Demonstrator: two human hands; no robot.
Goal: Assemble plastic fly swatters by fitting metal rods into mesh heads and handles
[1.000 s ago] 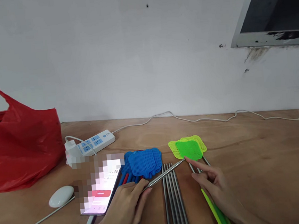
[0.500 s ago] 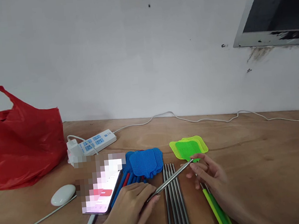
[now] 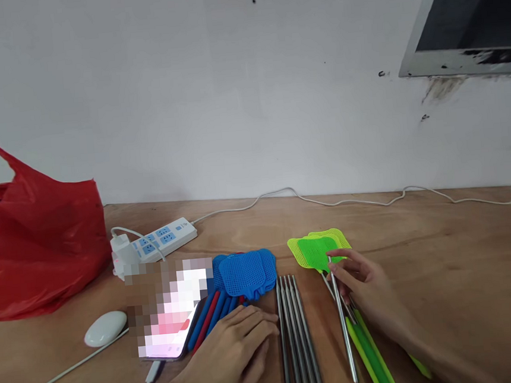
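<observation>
My right hand pinches a thin metal rod near its far end, by the green and yellow fly-swatter heads. The rod runs back toward me beside the green swatter handles. My left hand lies palm down on the wooden table, fingers relaxed and empty, its tips next to a row of several metal rods. Blue swatter heads with blue and red handles lie just ahead of my left hand.
A phone with a lit screen lies left of the blue swatters, cable attached. Further left are a white oval device, a power strip and a red plastic bag. A white cable runs along the wall. A monitor hangs at top right.
My left hand has let go of the rod and now rests flat. My right hand has taken the rod and swung it over beside the green handles.
</observation>
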